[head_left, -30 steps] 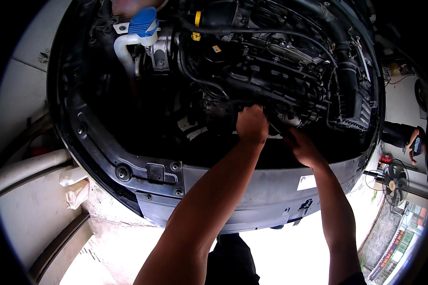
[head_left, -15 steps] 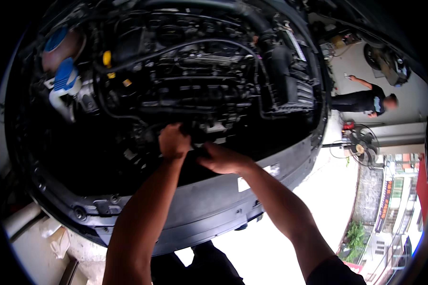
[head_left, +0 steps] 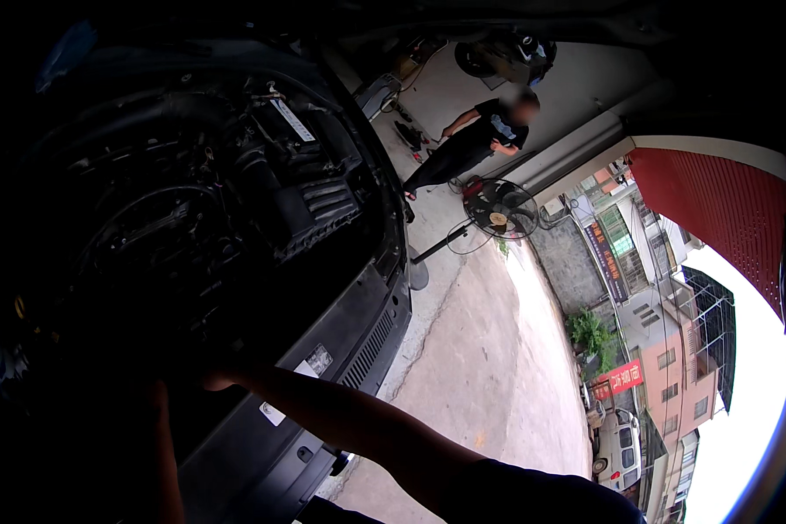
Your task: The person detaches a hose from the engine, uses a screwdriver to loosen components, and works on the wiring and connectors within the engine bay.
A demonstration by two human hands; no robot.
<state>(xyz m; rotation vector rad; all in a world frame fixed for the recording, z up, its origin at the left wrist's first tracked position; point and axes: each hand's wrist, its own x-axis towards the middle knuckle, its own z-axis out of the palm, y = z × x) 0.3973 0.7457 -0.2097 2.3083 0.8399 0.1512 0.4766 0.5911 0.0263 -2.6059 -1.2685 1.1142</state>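
A car's open engine bay [head_left: 236, 201] fills the left of the view, dark, with black hoses and a ribbed engine cover [head_left: 323, 203]. Both my arms reach into its lower front, behind the black front panel [head_left: 323, 349]. My right hand [head_left: 217, 377] sits deep in shadow at the end of my bare forearm, which comes in from the lower right. My left hand [head_left: 153, 397] is just left of it and barely shows in the dark. What either hand touches or holds is hidden.
A concrete floor [head_left: 480, 349] runs to the right of the car. A standing fan [head_left: 499, 210] is on it, and a person in dark clothes [head_left: 476, 140] stands beyond. Buildings, a red wall and a parked vehicle [head_left: 616, 450] lie further right.
The view has swung to the right, so the engine bay slid left and the street came in. Both hands stay low in the front of the engine bay.
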